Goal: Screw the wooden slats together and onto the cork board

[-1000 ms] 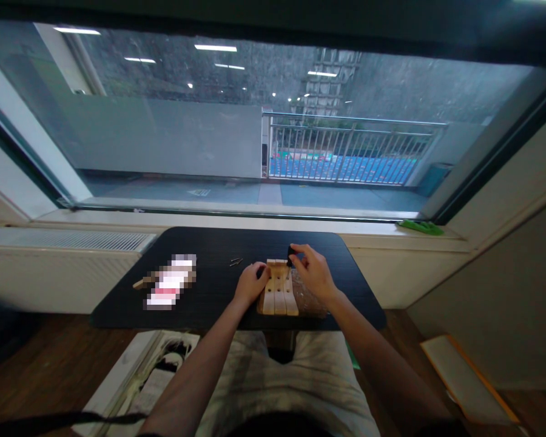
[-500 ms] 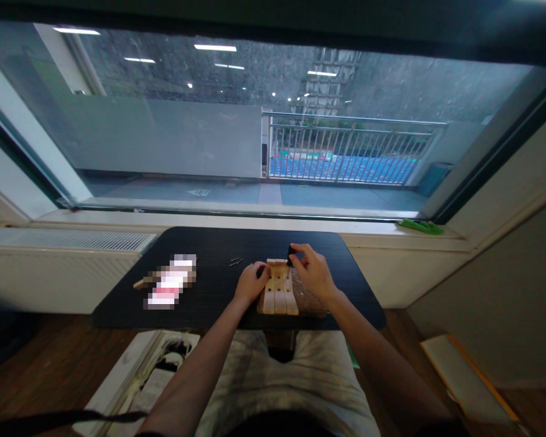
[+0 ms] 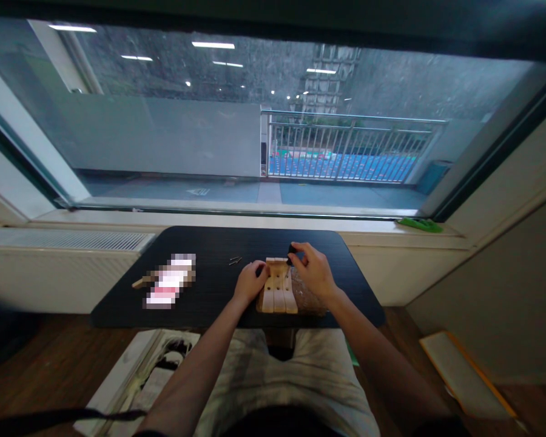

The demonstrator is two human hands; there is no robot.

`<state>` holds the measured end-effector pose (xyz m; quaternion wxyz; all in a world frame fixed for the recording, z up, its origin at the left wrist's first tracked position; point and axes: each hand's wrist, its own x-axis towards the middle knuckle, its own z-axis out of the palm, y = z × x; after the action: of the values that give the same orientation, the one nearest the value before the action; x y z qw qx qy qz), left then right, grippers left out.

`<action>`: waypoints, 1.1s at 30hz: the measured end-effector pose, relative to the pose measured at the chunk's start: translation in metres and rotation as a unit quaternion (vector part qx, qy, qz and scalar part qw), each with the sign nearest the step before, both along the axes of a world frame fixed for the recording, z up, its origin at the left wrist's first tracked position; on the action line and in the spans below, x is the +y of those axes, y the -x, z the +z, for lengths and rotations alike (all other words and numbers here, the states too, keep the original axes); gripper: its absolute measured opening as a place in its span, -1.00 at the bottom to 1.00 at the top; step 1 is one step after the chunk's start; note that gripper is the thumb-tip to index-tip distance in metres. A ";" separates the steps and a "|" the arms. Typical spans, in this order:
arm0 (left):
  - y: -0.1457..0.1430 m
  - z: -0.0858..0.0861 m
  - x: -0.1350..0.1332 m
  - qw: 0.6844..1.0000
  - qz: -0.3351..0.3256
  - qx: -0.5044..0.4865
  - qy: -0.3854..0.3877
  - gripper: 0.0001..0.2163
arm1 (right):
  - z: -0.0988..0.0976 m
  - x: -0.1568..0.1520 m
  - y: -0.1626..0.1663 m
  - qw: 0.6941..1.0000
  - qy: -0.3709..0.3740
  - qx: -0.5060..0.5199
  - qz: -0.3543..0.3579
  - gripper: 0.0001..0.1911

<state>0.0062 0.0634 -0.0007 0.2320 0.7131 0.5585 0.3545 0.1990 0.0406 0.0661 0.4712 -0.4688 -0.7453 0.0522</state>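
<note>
A pale wooden piece (image 3: 279,298) with curved slats and several dark holes lies at the front of the black table. My left hand (image 3: 249,282) is closed on its left edge, thumb toward the top. In my right hand (image 3: 315,270), thumb and fingers pinch the black handle of a screwdriver (image 3: 292,250). It stands nearly upright over the right slat, its lower end close to a hole; whether it touches a screw I cannot tell. Brown, shiny wrapped material (image 3: 308,297) sits under and right of the wood, partly covered by my right hand.
Several loose screws (image 3: 235,261) lie on the black table (image 3: 209,303), left of the wood. Farther left are a blurred-out pink and white item (image 3: 169,285) and a wooden stick (image 3: 141,282). A window ledge (image 3: 364,226) runs behind, with a green cloth-like thing (image 3: 420,225).
The view has shifted very slightly. Both hands keep their places on the wood and the screwdriver, and the screwdriver's handle looks slightly turned or tilted.
</note>
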 end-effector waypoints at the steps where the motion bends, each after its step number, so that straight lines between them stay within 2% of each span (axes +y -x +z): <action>1: 0.000 0.000 0.000 1.000 0.000 0.000 0.000 -0.79 | 0.000 0.000 0.000 1.000 0.000 -0.002 0.000 -0.76; 11: -0.001 0.002 -0.002 1.000 0.003 -0.012 0.002 -0.79 | 0.004 -0.004 0.004 1.000 -0.001 -0.001 0.025 -0.67; 23: 0.000 0.001 -0.002 1.000 -0.001 -0.018 0.006 -0.79 | -0.002 -0.003 0.000 1.000 0.006 0.009 0.016 -0.71; 29: 0.001 0.000 -0.001 1.000 0.003 -0.012 0.004 -0.80 | -0.002 -0.004 0.002 0.998 0.046 0.037 0.025 -0.71; 33: 0.001 -0.001 -0.001 1.000 0.005 -0.011 -0.001 -0.80 | -0.002 -0.003 0.002 0.998 0.042 0.037 0.028 -0.72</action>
<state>0.0053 0.0628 -0.0021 0.2356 0.7064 0.5595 0.3639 0.1967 0.0377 0.0642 0.4763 -0.4654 -0.7373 0.1140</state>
